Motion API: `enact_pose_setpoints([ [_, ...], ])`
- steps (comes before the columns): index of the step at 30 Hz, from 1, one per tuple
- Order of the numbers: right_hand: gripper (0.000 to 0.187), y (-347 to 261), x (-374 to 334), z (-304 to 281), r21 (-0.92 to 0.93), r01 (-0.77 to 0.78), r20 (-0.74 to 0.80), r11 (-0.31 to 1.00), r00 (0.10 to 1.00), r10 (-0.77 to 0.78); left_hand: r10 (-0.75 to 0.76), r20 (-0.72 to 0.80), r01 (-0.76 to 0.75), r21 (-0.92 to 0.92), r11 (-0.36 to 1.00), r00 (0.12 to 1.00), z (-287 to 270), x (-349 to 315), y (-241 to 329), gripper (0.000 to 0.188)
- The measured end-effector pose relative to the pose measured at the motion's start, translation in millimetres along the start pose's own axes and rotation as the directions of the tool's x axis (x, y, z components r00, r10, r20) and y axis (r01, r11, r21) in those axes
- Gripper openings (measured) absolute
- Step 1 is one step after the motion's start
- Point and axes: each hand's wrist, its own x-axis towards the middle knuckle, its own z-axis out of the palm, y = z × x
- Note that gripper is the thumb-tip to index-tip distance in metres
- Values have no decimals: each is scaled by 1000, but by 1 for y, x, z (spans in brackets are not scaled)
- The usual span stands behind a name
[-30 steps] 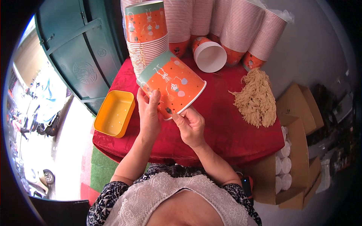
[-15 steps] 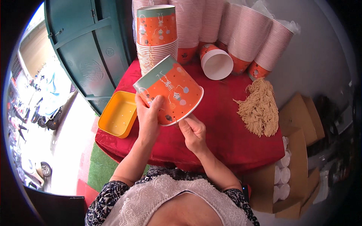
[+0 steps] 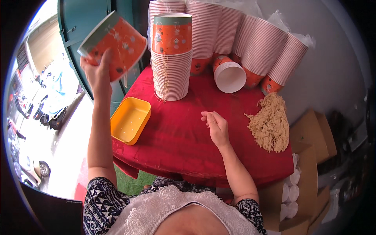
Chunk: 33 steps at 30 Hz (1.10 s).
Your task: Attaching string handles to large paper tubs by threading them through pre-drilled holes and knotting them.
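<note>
— Starting with the largest, what is entered first?
— One table (image 3: 188,152), covered in red cloth. Then one metal door (image 3: 84,13), green and panelled, beyond the table on the person's left

— And the stacked goods?
— One row of tall stacks (image 3: 203,31), orange tubs nested with pale rims uppermost, clear film over some, along the far part of the cloth. One cardboard box (image 3: 309,172), open, beside the table on the right, round white items inside. One nearer stack (image 3: 172,74), rims downward, its top tub showing a green band and orange print, tan strands hanging down its side

— Next size down?
— One paper tub (image 3: 121,49), orange with a green band, held in the air at the left, before the door; tilted, banded end to the upper left, white rim to the lower right. One yarn bundle (image 3: 270,123), tan, loose, at the right of the cloth. One tray (image 3: 130,113), yellow, near the left edge. Several side-lying tubs (image 3: 230,78), nested, white mouth facing the person

— The hands?
— Left hand (image 3: 97,73): gripping the paper tub, thumb across its printed side. Right hand (image 3: 217,127): narrow, fingers curled, over the cloth; whether it pinches anything cannot be told

— Smallest?
— Pale specks (image 3: 132,122), scattered in the tray
</note>
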Motion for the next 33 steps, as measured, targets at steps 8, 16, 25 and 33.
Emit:
enact_pose_setpoints([
  [8,32,39,-6,-5,-100,-219,25,971,975,222,-46,-69,50,50,998,997,32,86,-60,106],
  [16,28,54,-10,-5,-352,-72,136,933,982,127,-110,-132,93,-128,987,985,80,110,-68,102],
  [25,23,54,-12,-1,-424,9,183,906,980,75,-50,158,90,-262,961,986,110,140,-94,101],
  [33,17,56,-11,-2,-456,53,208,889,977,48,-9,277,65,-195,979,961,138,135,-93,94],
])
